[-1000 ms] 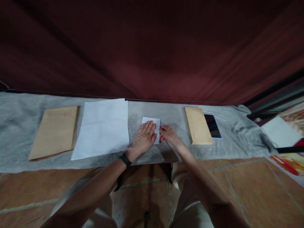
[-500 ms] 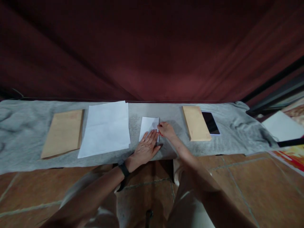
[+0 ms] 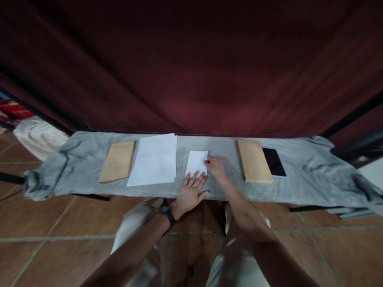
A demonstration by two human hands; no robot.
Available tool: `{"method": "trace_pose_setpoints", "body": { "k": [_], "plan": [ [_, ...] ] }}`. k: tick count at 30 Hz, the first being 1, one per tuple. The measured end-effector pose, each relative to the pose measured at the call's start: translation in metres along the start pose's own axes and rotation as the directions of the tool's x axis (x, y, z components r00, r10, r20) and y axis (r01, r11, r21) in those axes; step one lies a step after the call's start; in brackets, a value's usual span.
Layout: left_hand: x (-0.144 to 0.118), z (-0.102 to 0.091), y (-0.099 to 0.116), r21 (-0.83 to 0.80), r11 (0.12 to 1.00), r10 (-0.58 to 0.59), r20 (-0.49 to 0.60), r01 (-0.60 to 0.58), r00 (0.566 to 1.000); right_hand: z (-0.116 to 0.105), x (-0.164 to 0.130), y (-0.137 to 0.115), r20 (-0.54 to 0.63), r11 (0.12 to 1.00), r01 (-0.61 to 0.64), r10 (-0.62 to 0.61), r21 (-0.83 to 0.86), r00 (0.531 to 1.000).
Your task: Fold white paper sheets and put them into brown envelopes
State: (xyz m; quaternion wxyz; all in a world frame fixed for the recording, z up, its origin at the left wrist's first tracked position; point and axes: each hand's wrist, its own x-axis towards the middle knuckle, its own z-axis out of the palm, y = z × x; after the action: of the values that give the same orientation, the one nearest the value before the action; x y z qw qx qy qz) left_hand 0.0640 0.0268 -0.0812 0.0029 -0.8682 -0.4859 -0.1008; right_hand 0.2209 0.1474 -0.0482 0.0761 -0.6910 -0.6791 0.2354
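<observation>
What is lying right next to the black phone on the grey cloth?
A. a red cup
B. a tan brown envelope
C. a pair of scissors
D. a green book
B: the tan brown envelope lies flat on the grey cloth, its right edge beside the black phone, and no cup, scissors or book is seen there.

On the cloth [image 3: 314, 175], the folded paper [image 3: 196, 162] lies between the large sheet [image 3: 154, 160] leftward and an envelope [image 3: 254, 161] rightward.
</observation>
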Motion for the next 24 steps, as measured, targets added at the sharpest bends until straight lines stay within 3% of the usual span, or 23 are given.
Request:
{"method": "trace_pose_setpoints", "body": {
  "k": [8,10,12,14,17,18,19,21,24],
  "plan": [
    [-0.003,-0.002,0.003,0.016,1.0,-0.008,0.004,0.008,1.0,0.001,-0.001,-0.002,-0.033,0.995,0.052,-0.049,0.086,0.998],
    [-0.003,0.0,-0.002,-0.073,0.997,-0.031,-0.006,0.03,1.0,0.0,0.001,-0.005,-0.056,0.99,0.076,-0.07,0.117,0.996],
    [0.002,0.0,-0.012,-0.226,0.969,-0.118,-0.082,0.097,0.99,-0.001,0.005,-0.007,-0.085,0.981,0.112,-0.099,0.16,0.991],
    [0.012,-0.005,-0.026,-0.385,0.902,-0.297,-0.22,0.197,0.929,-0.004,0.012,-0.008,-0.114,0.97,0.146,-0.125,0.197,0.986],
    [0.035,-0.022,-0.052,-0.553,0.77,-0.572,-0.379,0.318,0.727,-0.009,0.02,-0.006,-0.138,0.939,0.219,-0.188,0.266,0.972],
    [0.043,-0.028,-0.06,-0.599,0.729,-0.625,-0.384,0.331,0.68,-0.01,0.022,-0.004,-0.135,0.917,0.259,-0.228,0.302,0.964],
    [0.051,-0.034,-0.067,-0.651,0.682,-0.66,-0.351,0.333,0.664,-0.011,0.023,-0.002,-0.127,0.891,0.301,-0.274,0.341,0.953],
    [0.061,-0.041,-0.078,-0.76,0.56,-0.654,-0.162,0.33,0.738,-0.011,0.022,0.001,-0.106,0.844,0.361,-0.349,0.397,0.931],
    [0.066,-0.037,-0.084,-0.875,0.354,-0.561,0.085,0.331,0.824,-0.011,0.016,0.004,-0.089,0.854,0.347,-0.34,0.386,0.936]
  ]
}}
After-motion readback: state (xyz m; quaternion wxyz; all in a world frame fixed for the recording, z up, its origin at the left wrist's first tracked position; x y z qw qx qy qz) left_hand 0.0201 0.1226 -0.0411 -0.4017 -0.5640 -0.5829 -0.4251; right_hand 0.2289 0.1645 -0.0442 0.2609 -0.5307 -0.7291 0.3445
